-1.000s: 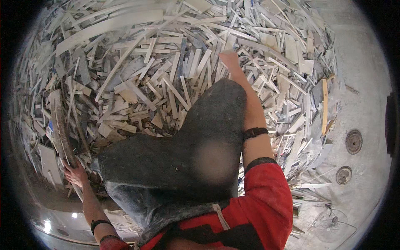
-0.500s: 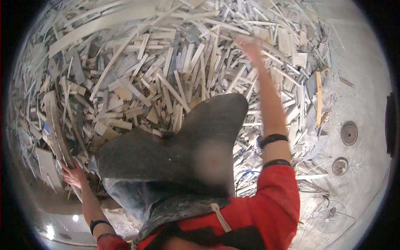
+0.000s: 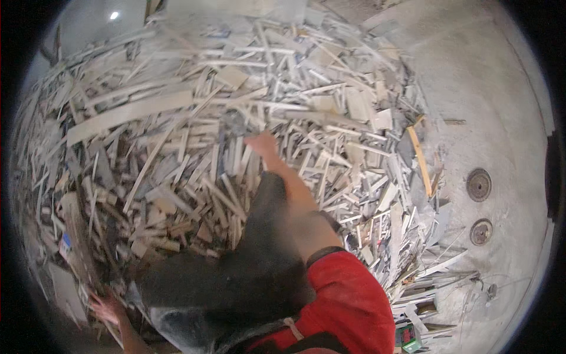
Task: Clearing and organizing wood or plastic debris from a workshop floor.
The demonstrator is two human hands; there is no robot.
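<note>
My right hand (image 3: 265, 144) reaches forward over a heap of pale wood offcuts (image 3: 218, 194), close to several narrow white strips. Motion smears its fingers, so their grip is not clear. Low on the left, my left hand (image 3: 108, 308) has its fingers spread. It lies at the lower end of a long, weathered, curved board (image 3: 76, 236) that leans along the heap. A dark apron (image 3: 224, 283) over my legs hides part of the wood in front of me.
A wide pale plank (image 3: 130, 118) lies across the heap at the far left. An orange-yellow strip (image 3: 420, 159) marks its right side. Two round weight-like discs, one larger disc (image 3: 479, 184) and one smaller disc (image 3: 481, 232), lie on the concrete floor (image 3: 471, 76). A green box (image 3: 408, 338) stands lower right.
My right hand has swung left and nearer, from the heap's right part to its middle. The view has tilted up, showing more of the far side. My left hand stays by the curved board.
</note>
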